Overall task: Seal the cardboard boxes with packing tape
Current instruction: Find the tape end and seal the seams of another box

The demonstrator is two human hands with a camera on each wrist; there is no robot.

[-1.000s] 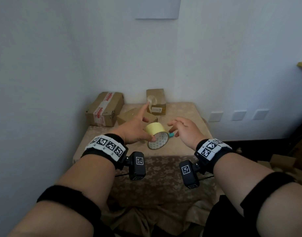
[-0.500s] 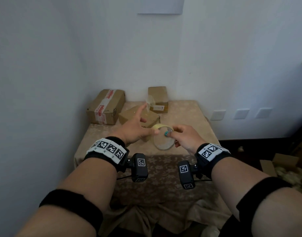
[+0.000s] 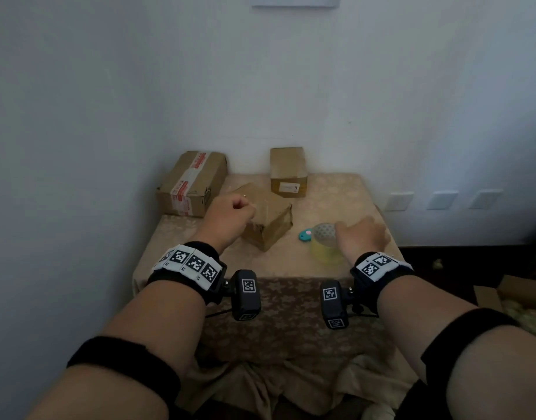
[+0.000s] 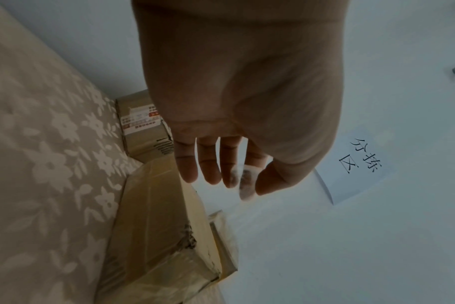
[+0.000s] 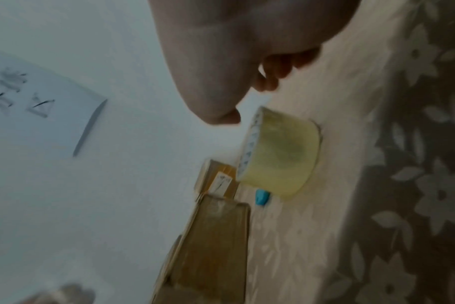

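Observation:
A yellowish tape roll point(image 3: 325, 245) point(image 5: 281, 158) stands on the cloth-covered table point(image 3: 291, 265), with a small teal cutter point(image 3: 305, 235) point(image 5: 261, 197) lying beside it. My right hand point(image 3: 351, 226) point(image 5: 252, 98) hovers just right of the roll, fingers loosely curled and holding nothing; the right wrist view is blurred. My left hand point(image 3: 239, 211) point(image 4: 237, 181) is over the near cardboard box point(image 3: 269, 221) point(image 4: 156, 222). A whitish piece of tape point(image 4: 244, 181) is pinched at its thumb and fingertips.
A larger box with red-and-white tape point(image 3: 194, 183) point(image 4: 143, 127) sits at the back left against the wall. A small box with a label point(image 3: 288, 172) point(image 5: 218, 181) stands at the back. A paper sign point(image 4: 361, 162) hangs on the wall. An open carton point(image 3: 515, 294) lies on the floor at right.
The roll, held in the air between both hands before, now stands on the table at right with the cutter beside it. My left hand has moved over the near box.

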